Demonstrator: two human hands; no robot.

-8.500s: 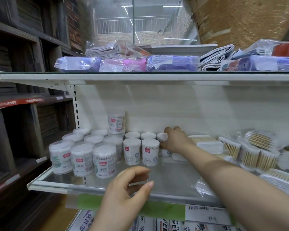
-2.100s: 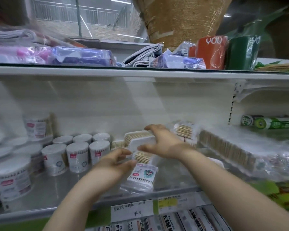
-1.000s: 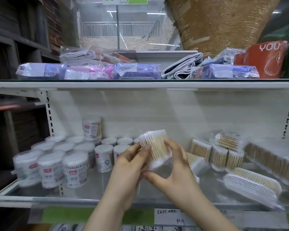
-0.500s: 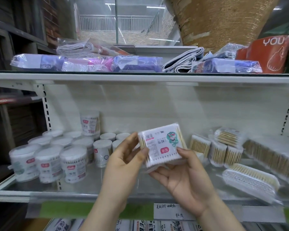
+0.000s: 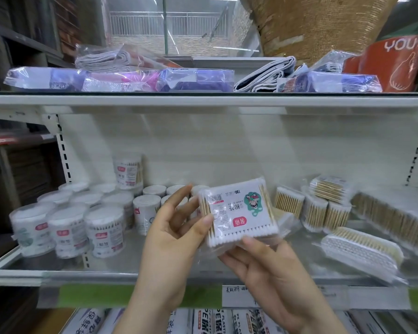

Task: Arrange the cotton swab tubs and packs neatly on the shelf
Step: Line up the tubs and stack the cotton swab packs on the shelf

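Note:
Both hands hold a flat square pack of cotton swabs [image 5: 237, 210] in front of the middle shelf [image 5: 155, 273], its label turned toward me and upside down. My left hand [image 5: 171, 239] pinches its left edge with thumb and fingers. Under its lower edge my right hand [image 5: 270, 271] supports and grips it. Several round cotton swab tubs [image 5: 68, 227] stand grouped on the shelf's left, one tub [image 5: 128, 173] stacked on top at the back. Clear packs of wooden-stick swabs [image 5: 323, 206] lie on the right, one long pack [image 5: 360, 251] near the front edge.
The upper shelf [image 5: 203, 101] carries plastic-wrapped cloths [image 5: 193, 79] and an orange package [image 5: 391, 66]. A handwritten price label [image 5: 237, 295] sits on the shelf's front rail. Boxed rolls [image 5: 203, 321] fill the shelf below. Dark wooden shelving [image 5: 15, 165] stands at the left.
The swab pack was turned from edge-on a second ago to label facing me. Both hands keep holding it and it has shifted slightly right and lower.

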